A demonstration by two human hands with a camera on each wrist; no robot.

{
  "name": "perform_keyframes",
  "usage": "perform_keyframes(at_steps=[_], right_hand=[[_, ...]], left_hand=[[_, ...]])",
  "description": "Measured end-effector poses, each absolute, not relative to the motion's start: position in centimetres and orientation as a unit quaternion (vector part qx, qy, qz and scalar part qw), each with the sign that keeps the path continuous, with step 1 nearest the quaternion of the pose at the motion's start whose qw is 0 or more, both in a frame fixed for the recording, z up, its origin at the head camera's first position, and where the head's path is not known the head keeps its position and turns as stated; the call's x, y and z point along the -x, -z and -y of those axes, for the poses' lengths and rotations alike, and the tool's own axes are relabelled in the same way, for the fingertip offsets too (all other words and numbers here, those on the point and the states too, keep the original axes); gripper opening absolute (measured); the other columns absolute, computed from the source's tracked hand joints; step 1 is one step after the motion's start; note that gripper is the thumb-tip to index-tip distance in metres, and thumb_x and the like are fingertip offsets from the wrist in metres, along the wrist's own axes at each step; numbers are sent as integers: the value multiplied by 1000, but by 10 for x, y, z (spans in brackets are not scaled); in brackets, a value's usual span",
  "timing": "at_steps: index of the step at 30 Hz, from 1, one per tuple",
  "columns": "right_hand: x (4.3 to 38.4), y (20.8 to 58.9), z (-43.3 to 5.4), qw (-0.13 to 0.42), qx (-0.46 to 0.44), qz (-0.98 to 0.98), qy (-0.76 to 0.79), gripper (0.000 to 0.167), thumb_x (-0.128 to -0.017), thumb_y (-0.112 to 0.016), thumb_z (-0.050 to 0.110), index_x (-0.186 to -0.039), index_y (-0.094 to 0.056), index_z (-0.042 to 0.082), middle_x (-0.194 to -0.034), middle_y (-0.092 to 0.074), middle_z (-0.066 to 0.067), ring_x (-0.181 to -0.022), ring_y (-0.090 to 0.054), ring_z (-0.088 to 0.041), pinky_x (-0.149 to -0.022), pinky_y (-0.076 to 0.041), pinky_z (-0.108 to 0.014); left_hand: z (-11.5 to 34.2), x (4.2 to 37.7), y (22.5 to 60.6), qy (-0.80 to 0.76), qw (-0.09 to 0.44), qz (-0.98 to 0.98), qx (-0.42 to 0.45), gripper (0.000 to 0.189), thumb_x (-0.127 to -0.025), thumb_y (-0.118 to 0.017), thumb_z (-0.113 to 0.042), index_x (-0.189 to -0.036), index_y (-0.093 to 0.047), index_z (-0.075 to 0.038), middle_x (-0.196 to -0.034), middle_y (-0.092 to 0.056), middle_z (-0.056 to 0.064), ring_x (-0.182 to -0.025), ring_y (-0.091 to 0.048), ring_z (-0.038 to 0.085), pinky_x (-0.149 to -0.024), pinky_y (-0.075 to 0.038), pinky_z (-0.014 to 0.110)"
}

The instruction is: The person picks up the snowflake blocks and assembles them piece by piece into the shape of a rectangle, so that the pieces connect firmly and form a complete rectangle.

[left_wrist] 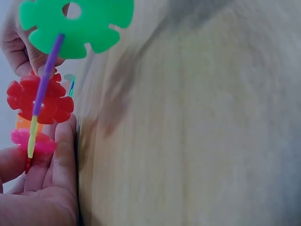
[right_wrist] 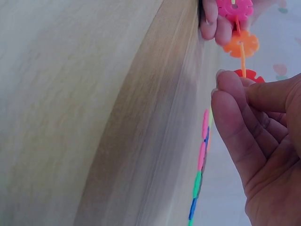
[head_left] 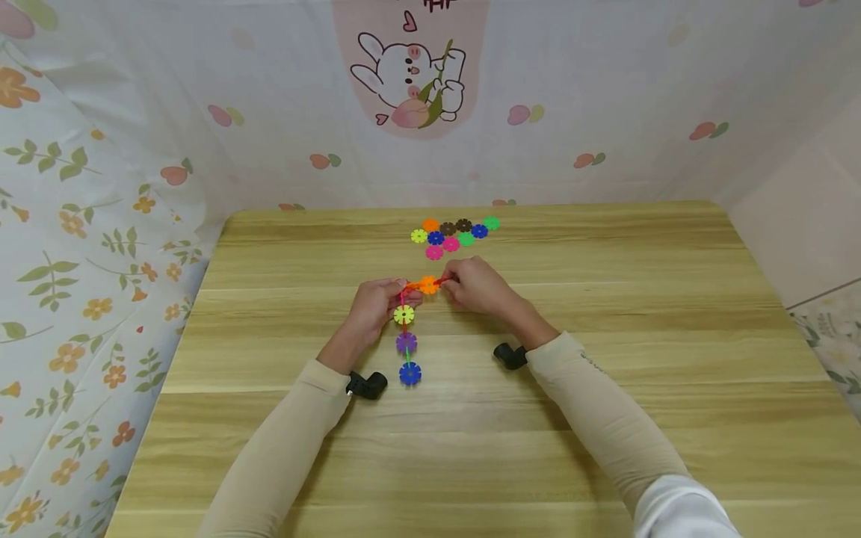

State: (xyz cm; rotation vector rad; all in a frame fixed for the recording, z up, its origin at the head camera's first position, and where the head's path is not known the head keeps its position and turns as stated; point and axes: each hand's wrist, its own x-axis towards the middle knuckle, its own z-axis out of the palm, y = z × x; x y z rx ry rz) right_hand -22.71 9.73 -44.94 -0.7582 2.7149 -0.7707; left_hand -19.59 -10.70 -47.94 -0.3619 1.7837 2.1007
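Slotted plastic flower discs are joined into a bent chain between the two hands. My left hand (head_left: 373, 308) grips the chain near its bend, thumb and fingers about a pink disc (left_wrist: 33, 141). From there a run with a yellow disc (head_left: 403, 314), a purple disc (head_left: 406, 343) and a blue disc (head_left: 410, 373) extends toward me. An orange disc (head_left: 429, 285) sits between the hands. At its right, my right hand (head_left: 479, 286) pinches a red disc (right_wrist: 254, 75), partly hidden by thumb and fingers. In the left wrist view, a green disc (left_wrist: 80, 28) looms close.
Several loose discs, among them a brown disc (head_left: 464, 225) and a green disc (head_left: 492, 223), lie together toward the back of the wooden table (head_left: 639, 314). A printed cloth (head_left: 269, 90) hangs behind the table. Black wrist devices (head_left: 368, 385) are on both forearms.
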Motion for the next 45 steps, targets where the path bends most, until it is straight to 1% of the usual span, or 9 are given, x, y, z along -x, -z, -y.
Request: perform_keyframes(at_steps=[5,9,12,15,23,30,36,41,45], right_hand=[[229,452,-102,123,240,-913,305,15,-98,-57,14,-98,-68,3,-69,-66,-5,-52,-56,-12,-66,-53,-28],[230,454,-106,134,231,-903,336,14,-99,-58,15,-98,-67,4,-65,-65,-6,-51,-55,-14,-60,-50,-26],[231,455,-108,141,232,-894,357,14,-99,-58,15,-97,-67,4,-64,-64,-7,-52,-56,-16,-57,-48,-26],[232,454,-109,149,235,-885,373,14,-98,-59,15,-97,-67,3,-64,-65,-8,-53,-57,-17,-56,-48,-27],[232,451,-106,174,244,-876,377,13,-98,-59,13,-98,-69,5,-73,-67,-8,-56,-60,-18,-56,-52,-27],[232,452,-99,188,251,-872,375,13,-97,-59,13,-98,-68,4,-71,-66,-8,-56,-59,-18,-57,-51,-27],[240,456,-109,198,217,-867,402,13,-99,-57,15,-104,-65,6,-74,-67,-9,-61,-64,-22,-60,-56,-30],[252,460,-122,193,178,-862,433,20,-99,-57,16,-113,-63,3,-75,-67,-12,-63,-65,-24,-61,-58,-33],[265,465,-132,188,152,-861,447,25,-100,-57,17,-120,-61,2,-78,-68,-12,-63,-65,-24,-61,-58,-33]], left_hand=[[107,195,481,-735,193,-641,112,30,-104,-45,-16,-119,-59,6,-104,-73,16,-100,-70,26,-88,-56,30],[109,195,481,-735,206,-638,101,30,-104,-44,-17,-118,-59,5,-109,-71,18,-104,-69,26,-91,-55,31],[110,195,480,-737,210,-636,95,30,-103,-46,-17,-120,-58,6,-112,-70,19,-101,-69,26,-92,-54,32],[111,196,478,-736,213,-635,96,31,-102,-49,-17,-120,-59,6,-111,-70,19,-97,-70,24,-91,-55,32],[108,196,473,-714,218,-660,86,33,-101,-53,-16,-123,-60,7,-104,-70,17,-88,-71,20,-83,-58,31],[105,198,475,-704,233,-664,93,29,-99,-56,-13,-119,-62,6,-107,-70,18,-85,-72,17,-80,-58,29],[104,199,478,-705,231,-662,104,27,-99,-56,-12,-118,-62,7,-106,-69,20,-84,-73,19,-78,-58,28],[104,201,478,-706,233,-661,104,26,-99,-56,-11,-118,-62,6,-109,-67,21,-87,-73,21,-79,-58,29],[104,202,478,-707,235,-659,103,26,-99,-55,-11,-118,-62,6,-109,-67,21,-86,-73,21,-78,-58,29]])
